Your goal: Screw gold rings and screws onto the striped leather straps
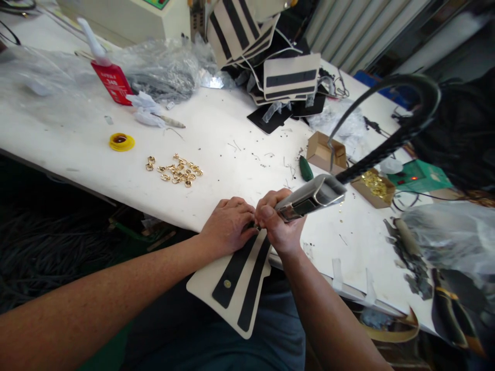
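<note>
At the white surface [232,149] edge, left hand [227,224] fingers pinch the cream black-striped panel [235,288]; right hand [279,222] fingers grip a metal tool [311,197]. Bare surface lies beyond.

Panel [235,288] top edge hidden under both hands; red bottle [110,77] label too small to read.

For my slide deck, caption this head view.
Right hand presses a silver metal tool onto a cream black-striped panel steadied by the left hand.
</note>
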`<state>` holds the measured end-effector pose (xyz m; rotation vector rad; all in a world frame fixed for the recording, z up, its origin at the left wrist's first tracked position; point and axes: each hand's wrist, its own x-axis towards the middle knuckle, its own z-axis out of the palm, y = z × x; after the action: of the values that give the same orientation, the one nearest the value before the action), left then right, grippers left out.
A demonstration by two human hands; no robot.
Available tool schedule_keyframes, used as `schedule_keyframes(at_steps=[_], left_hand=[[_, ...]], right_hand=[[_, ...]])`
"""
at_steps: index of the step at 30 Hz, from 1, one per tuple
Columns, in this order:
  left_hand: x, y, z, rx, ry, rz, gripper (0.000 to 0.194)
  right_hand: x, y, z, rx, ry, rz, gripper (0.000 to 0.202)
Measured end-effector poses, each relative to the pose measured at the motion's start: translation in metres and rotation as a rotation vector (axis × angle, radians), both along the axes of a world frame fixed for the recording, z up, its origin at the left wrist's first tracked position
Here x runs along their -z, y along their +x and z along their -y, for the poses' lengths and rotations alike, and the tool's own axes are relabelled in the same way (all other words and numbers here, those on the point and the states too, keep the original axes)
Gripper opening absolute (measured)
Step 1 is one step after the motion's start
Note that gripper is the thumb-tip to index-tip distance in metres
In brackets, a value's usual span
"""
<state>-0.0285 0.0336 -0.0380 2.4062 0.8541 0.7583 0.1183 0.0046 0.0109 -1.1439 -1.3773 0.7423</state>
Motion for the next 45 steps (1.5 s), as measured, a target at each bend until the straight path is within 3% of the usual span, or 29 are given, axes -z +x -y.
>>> schedule_keyframes(at_steps=[12,14,20,25,30,38,45], left_hand=[[-0.005,-0.002,0.003,0.014,-0.014,0.005,0.014],[-0.004,-0.001,0.002,0.014,-0.007,-0.012,0.015],[0.000,0.002,-0.001,-0.023,-0.018,-0.058,0.025],[0.005,0.002,-0.004,-0.012,-0.034,-0.058,0.035],[0.006,0.001,-0.002,-0.036,-0.043,-0.038,0.041],[-0.003,-0.003,0.004,-0.033,0.022,-0.028,0.025],[-0.007,-0.005,0.009,-0.028,0.025,-0.014,0.020]], right_hand=[[0.001,-0.012,0.016,0.202,0.269,-0.248,0.032],[-0.001,-0.012,0.011,0.198,0.214,-0.194,0.033],[-0.018,-0.015,-0.006,0.148,-0.158,0.199,0.040],[-0.026,-0.020,-0.014,0.088,-0.240,0.279,0.039],[-0.026,-0.022,-0.016,0.006,-0.246,0.266,0.032],[-0.019,-0.019,0.003,0.106,-0.143,0.236,0.036],[-0.020,-0.016,0.015,0.127,-0.059,0.050,0.046]])
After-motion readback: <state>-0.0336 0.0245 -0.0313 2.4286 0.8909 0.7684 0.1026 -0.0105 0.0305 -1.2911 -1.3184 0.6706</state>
